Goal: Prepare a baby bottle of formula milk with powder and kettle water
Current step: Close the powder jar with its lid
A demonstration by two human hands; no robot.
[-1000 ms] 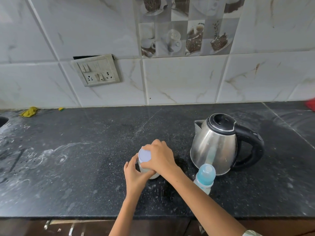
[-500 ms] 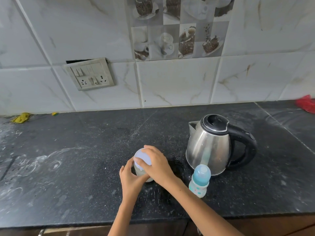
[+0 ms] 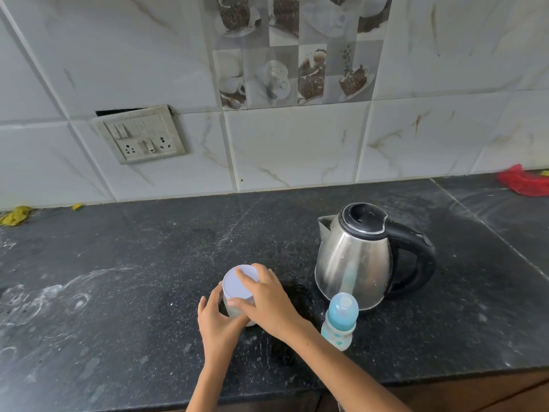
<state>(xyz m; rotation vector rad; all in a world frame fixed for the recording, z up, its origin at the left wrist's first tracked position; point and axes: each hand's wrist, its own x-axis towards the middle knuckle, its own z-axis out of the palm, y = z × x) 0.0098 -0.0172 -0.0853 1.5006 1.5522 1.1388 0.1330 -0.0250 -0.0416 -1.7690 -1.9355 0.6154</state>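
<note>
Right hand (image 3: pixel 267 298) is gripping the powder jar (image 3: pixel 237 295) lid, left hand (image 3: pixel 217 319) is wrapping the jar body on the counter (image 3: pixel 133 292). Risk: lid popping suddenly, powder spilling, elbow knocking the capped baby bottle (image 3: pixel 340 321) just beside the kettle (image 3: pixel 356 260).

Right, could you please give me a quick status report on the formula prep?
Left hand grips powder jar body; right hand grips its lid, still on. Baby bottle capped beside kettle. Nothing in the way.
</note>
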